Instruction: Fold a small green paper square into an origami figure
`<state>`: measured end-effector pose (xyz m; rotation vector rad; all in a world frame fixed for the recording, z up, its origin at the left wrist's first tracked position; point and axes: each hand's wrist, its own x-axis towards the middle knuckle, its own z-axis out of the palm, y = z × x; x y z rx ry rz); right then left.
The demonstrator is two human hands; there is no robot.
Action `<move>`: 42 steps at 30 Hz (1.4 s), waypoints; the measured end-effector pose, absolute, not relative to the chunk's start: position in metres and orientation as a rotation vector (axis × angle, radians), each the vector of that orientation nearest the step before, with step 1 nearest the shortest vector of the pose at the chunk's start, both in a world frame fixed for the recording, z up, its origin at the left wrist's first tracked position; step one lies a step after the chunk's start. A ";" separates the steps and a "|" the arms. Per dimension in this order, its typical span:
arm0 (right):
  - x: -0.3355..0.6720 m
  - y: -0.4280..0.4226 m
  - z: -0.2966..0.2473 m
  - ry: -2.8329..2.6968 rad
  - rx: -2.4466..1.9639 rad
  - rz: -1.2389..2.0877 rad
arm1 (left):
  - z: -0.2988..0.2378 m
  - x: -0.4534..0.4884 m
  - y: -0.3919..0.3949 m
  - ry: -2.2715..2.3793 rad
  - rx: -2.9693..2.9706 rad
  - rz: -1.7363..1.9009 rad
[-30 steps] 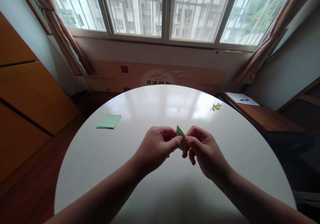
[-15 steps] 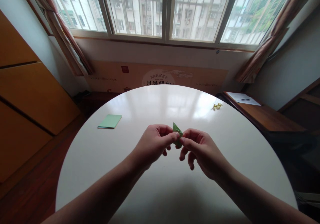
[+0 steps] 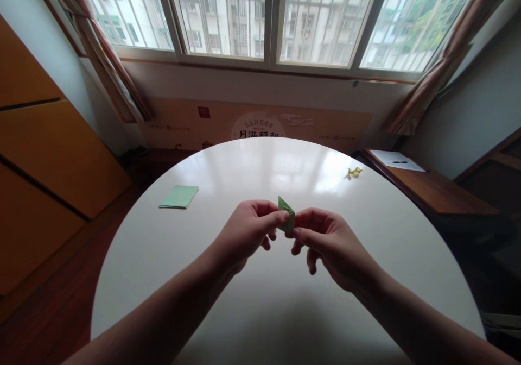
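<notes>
A small piece of folded green paper (image 3: 288, 222), with a pointed top, is held up above the white round table (image 3: 260, 310). My left hand (image 3: 253, 226) pinches it from the left, thumb across its front face. At its lower right edge, the thumb and index finger of my right hand (image 3: 323, 240) close on the paper, while the other fingers hang curled below. Part of the paper is hidden behind my left thumb.
A stack of light green paper squares (image 3: 179, 197) lies on the table's left side. Small yellow folded paper pieces (image 3: 355, 172) sit near the far right edge. Beyond them, a wooden side table (image 3: 439, 191) bears a white sheet (image 3: 393, 158) and a dark pen (image 3: 400, 162).
The folded paper and my left hand have shifted slightly left and up. My right thumb has slid down to the paper's lower right edge, so more of its front shows.
</notes>
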<state>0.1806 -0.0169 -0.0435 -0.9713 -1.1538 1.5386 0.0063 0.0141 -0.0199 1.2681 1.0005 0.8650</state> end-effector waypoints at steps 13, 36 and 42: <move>0.181 -0.018 -0.044 -1.163 -1.001 1.537 | -0.017 0.006 0.015 1.017 1.235 0.897; 0.180 -0.016 -0.043 -1.207 -1.013 1.403 | -0.014 0.006 0.013 0.994 1.234 0.958; 0.179 -0.016 -0.043 -1.155 -0.991 1.396 | -0.015 0.005 0.013 1.006 1.267 0.959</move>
